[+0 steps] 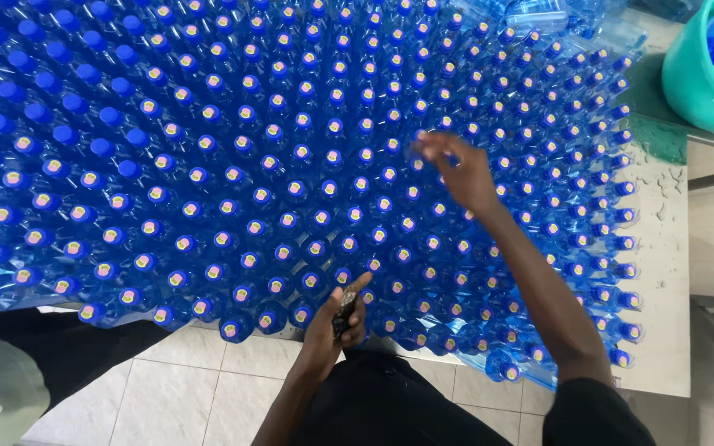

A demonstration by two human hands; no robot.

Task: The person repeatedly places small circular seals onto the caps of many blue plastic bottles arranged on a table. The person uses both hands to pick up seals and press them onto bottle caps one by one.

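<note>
Left hand (336,318) clenched around small dark object (344,312), index finger extended, at near edge of bottle field. My right hand (456,169) reaches far, fingertips pinching blue cap (453,159) on bottle. Blue bottles (208,165) cover table (663,272). Green bucket (692,83) far right.

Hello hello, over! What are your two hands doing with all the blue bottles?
Right hand pinching a blue cap over the bottles. Left hand gripping a small dark object at the table edge. Nothing blocking.
</note>
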